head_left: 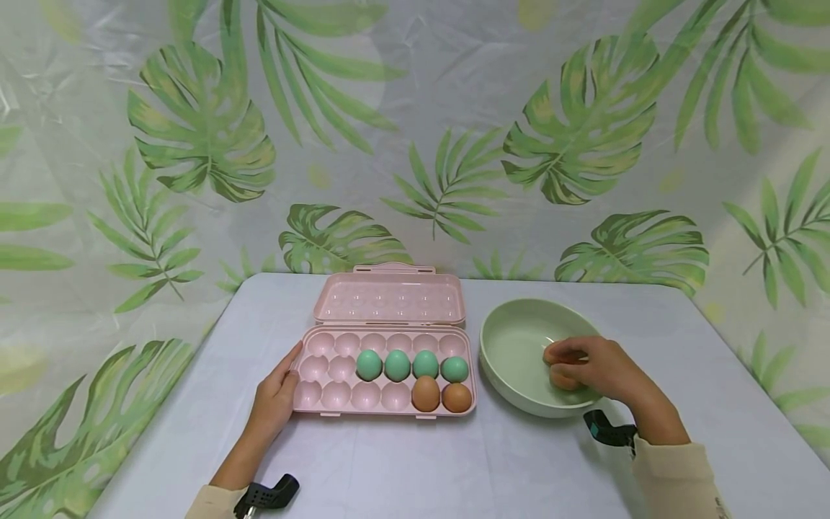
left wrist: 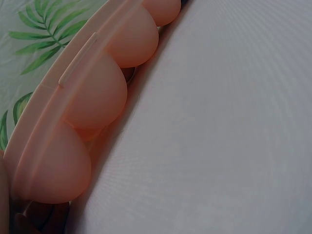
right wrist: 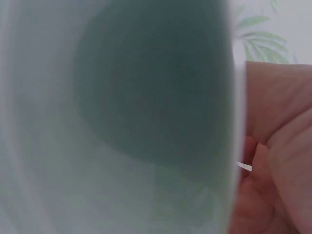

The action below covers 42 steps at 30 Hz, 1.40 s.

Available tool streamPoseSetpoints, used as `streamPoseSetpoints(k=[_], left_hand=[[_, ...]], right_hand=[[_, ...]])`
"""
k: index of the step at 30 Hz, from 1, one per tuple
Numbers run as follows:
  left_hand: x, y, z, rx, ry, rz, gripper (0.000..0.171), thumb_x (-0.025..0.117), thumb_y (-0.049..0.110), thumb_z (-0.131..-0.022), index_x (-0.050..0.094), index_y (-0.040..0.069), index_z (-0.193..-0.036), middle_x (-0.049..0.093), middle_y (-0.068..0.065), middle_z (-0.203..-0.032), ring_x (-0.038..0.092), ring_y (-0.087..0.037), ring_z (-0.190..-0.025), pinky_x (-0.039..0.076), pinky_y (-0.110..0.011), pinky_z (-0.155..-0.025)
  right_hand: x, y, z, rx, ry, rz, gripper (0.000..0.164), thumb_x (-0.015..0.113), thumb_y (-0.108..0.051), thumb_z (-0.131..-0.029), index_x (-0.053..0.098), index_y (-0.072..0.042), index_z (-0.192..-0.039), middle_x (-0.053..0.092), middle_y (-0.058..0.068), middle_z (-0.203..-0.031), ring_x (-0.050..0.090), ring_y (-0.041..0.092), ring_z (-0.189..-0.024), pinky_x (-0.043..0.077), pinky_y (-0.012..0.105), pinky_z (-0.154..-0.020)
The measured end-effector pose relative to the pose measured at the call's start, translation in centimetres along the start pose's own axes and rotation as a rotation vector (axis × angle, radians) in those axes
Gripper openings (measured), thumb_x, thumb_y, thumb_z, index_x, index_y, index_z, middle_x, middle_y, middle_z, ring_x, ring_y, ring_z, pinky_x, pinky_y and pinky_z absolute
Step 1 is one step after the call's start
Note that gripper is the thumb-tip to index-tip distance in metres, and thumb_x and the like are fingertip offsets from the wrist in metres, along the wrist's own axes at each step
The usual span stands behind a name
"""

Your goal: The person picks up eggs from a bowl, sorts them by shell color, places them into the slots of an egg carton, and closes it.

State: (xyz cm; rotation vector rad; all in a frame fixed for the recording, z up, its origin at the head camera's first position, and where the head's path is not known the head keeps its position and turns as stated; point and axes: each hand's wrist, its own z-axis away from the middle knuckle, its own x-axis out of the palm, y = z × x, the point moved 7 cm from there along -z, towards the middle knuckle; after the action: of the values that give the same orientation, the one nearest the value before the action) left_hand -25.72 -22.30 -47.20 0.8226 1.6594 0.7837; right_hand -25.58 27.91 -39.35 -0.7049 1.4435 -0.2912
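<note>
A pink egg carton lies open on the table, its lid folded back. In the head view, several green eggs fill the right part of its middle row, and two brown eggs sit at the right end of the front row. My left hand grips the carton's left edge; the left wrist view shows the rounded cups from beside. My right hand reaches over the rim into a pale green bowl, its fingers curled about a brown egg, partly hidden by the hand.
A white cloth covers the table. Behind it hangs a leaf-printed backdrop. The bowl stands just right of the carton, with a narrow gap between them. Each wrist carries a black camera.
</note>
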Motion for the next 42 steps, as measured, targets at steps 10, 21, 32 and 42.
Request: streamPoseSetpoints(k=[10, 21, 32, 42], left_hand=[[0.0, -0.1, 0.0, -0.004, -0.001, 0.003, 0.049, 0.038, 0.007, -0.099, 0.041, 0.011, -0.148, 0.039, -0.01, -0.151, 0.031, -0.029, -0.141, 0.025, -0.048, -0.115], [-0.1, 0.0, 0.0, -0.002, 0.004, -0.005, 0.049, 0.038, 0.008, -0.099, 0.041, 0.011, -0.148, 0.039, -0.011, -0.15, 0.031, -0.029, -0.141, 0.026, -0.049, -0.114], [0.0, -0.1, 0.0, -0.006, 0.005, -0.006, 0.048, 0.037, 0.009, -0.1, 0.041, 0.012, -0.148, 0.039, -0.01, -0.151, 0.031, -0.029, -0.141, 0.026, -0.048, -0.114], [0.0, -0.2, 0.0, -0.013, -0.003, 0.002, 0.048, 0.037, 0.009, -0.1, 0.04, 0.012, -0.148, 0.038, -0.01, -0.151, 0.031, -0.029, -0.141, 0.025, -0.048, -0.115]], right_hand=[[0.3, -0.2, 0.1, -0.008, -0.039, -0.016, 0.035, 0.071, -0.026, -0.088, 0.068, -0.006, -0.117, 0.07, 0.009, -0.109, 0.063, 0.032, -0.105, 0.051, 0.046, -0.088], [1.1, -0.4, 0.1, -0.006, -0.102, -0.034, 0.04, 0.072, -0.02, -0.087, 0.065, 0.002, -0.119, 0.068, 0.014, -0.111, 0.063, 0.032, -0.104, 0.052, 0.042, -0.086], [1.6, -0.8, -0.1, -0.062, -0.093, 0.023, 0.025, 0.071, -0.012, -0.082, 0.07, -0.003, -0.105, 0.069, 0.008, -0.103, 0.062, 0.019, -0.091, 0.05, 0.028, -0.074], [1.9, -1.1, 0.0, -0.123, -0.07, 0.118, 0.019, 0.064, -0.003, -0.08, 0.075, -0.011, -0.093, 0.06, -0.002, -0.092, 0.05, 0.013, -0.079, 0.041, 0.021, -0.068]])
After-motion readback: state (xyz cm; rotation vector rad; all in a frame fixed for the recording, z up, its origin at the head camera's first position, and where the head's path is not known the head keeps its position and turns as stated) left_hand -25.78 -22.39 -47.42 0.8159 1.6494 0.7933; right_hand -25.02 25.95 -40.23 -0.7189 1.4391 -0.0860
